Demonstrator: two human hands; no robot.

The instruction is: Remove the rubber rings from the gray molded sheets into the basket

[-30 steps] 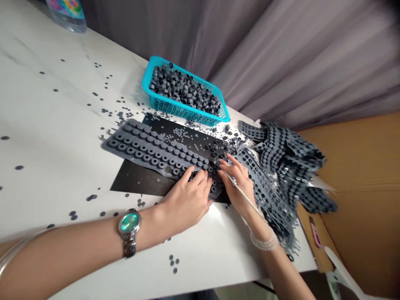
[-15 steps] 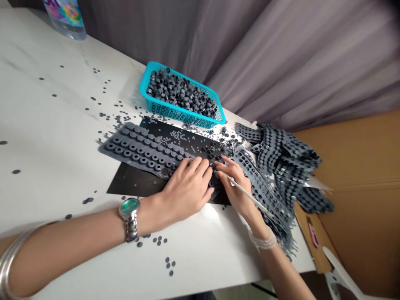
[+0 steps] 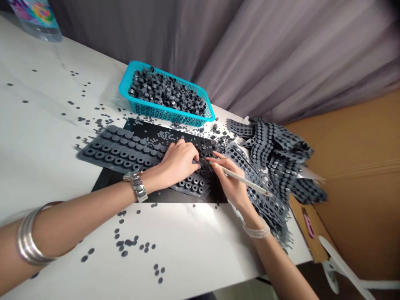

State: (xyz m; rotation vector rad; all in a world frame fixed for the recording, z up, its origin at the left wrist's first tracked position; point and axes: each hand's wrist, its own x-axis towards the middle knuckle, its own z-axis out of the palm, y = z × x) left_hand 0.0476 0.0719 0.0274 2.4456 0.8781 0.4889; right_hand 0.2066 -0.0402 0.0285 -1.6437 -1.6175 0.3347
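A grey rubber sheet (image 3: 118, 152) with rows of raised round rings lies on a black mat (image 3: 156, 196) on the white table (image 3: 46, 125). My left hand (image 3: 178, 160) rests on the sheet's upper right part, fingers curled downward, with no visible object in them. My right hand (image 3: 229, 179) is shut on a thin white pointed stick (image 3: 245, 181) and stays close to the sheet's right end. Its fingertips reach towards the rings near my left hand. Small dark discs lie scattered on the mat (image 3: 165, 135).
A turquoise plastic basket (image 3: 146, 106) full of grey rubber rings stands beyond the mat. Punched grey rubber strips (image 3: 275, 158) are heaped at the right. Loose discs dot the table. A plastic bottle (image 3: 36, 23), grey curtain (image 3: 187, 37) and cardboard (image 3: 353, 187) border the table.
My left hand has slid up and left across the sheet, uncovering rings at its lower right. The whole scene has shifted left in view. The stick stays in my right hand.
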